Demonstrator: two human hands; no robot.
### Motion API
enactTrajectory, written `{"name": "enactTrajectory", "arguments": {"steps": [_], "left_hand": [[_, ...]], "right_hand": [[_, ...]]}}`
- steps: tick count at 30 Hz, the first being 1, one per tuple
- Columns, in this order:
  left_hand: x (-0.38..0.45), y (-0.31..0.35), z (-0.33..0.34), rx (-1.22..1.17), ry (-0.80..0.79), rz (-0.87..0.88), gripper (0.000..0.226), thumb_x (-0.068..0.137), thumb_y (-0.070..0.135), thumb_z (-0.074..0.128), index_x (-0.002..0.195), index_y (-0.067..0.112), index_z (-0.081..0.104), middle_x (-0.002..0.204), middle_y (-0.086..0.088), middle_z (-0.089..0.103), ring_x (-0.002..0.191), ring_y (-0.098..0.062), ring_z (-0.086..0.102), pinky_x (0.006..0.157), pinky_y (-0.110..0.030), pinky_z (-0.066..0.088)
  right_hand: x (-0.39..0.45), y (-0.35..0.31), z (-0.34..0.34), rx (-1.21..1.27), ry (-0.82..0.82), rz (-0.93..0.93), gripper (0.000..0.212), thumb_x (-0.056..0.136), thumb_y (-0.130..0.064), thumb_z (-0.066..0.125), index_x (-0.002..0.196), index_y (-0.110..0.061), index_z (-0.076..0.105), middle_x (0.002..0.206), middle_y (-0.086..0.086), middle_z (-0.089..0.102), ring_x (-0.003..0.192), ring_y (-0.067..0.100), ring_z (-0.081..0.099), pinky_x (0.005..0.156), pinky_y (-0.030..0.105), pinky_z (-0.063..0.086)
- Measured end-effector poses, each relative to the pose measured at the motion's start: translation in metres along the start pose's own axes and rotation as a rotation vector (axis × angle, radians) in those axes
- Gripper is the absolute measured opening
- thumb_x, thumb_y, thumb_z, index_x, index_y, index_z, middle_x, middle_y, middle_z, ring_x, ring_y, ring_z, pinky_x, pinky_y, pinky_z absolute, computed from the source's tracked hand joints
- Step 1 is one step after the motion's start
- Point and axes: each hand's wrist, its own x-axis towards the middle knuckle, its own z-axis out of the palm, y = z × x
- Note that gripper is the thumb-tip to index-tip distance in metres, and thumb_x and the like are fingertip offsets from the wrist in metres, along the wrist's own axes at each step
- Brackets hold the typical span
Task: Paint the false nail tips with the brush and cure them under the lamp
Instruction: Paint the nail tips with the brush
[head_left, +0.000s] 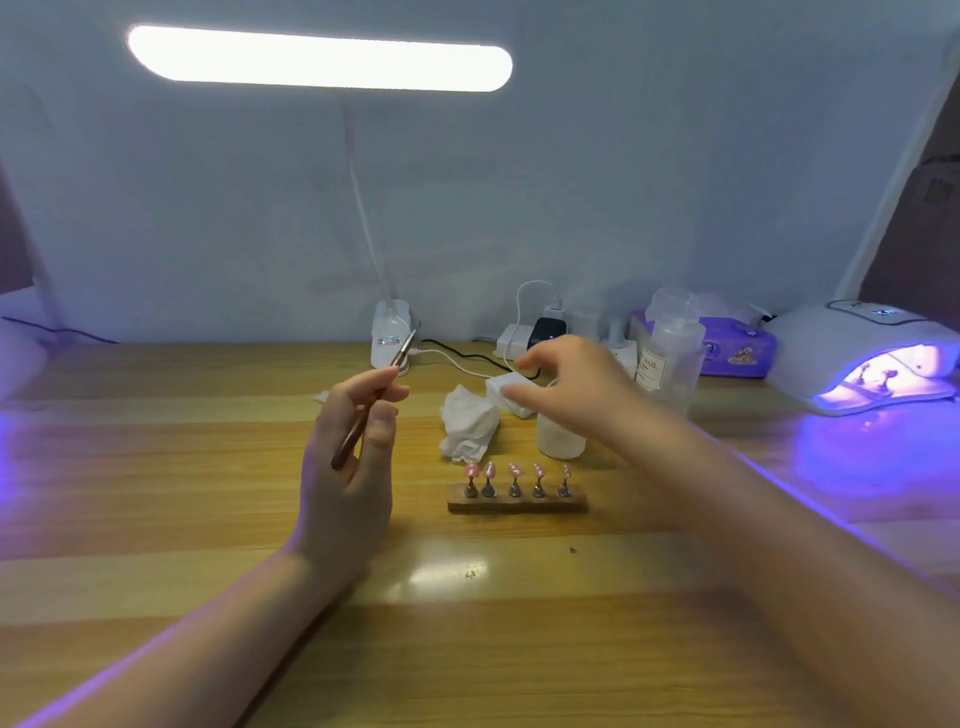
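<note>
Five tips (517, 472) look painted, uncured; others sit under the lamp (872, 358); brush (375, 397) is gripped by the left hand (349, 467); a pad (511, 391) is pinched by the right hand (569, 384).

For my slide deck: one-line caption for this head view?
Left hand holds the brush; right hand pinches a white pad behind five pink nail tips.

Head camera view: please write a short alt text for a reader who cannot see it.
A person's left hand holds a brush while the right hand pinches a white block, behind five pink nail tips on a wooden stand. A curing lamp glows purple at right.
</note>
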Motion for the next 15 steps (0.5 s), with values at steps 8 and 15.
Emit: {"name": "enactTrajectory", "arguments": {"steps": [8,15], "left_hand": [[0.003,-0.008,-0.008,0.053,0.022,0.031,0.029,0.094,0.033,0.046,0.113,0.052,0.055,0.107,0.002,0.062,0.100,-0.018,0.059,0.091,-0.049,0.050],[0.000,-0.006,-0.005,0.122,-0.011,0.062,0.025,0.094,0.035,0.043,0.117,0.040,0.053,0.107,0.002,0.063,0.102,-0.024,0.060,0.091,-0.049,0.049]], "right_hand": [[0.029,-0.050,0.042,-0.352,-0.437,-0.031,0.066,0.085,-0.040,0.067,0.143,-0.019,0.043,0.140,0.005,0.050,0.125,0.025,0.049,0.101,0.037,0.044],[0.040,-0.058,0.053,-0.472,-0.602,0.070,0.048,0.091,-0.015,0.061,0.138,-0.012,0.049,0.130,0.009,0.056,0.113,0.025,0.057,0.099,0.035,0.048]]}}
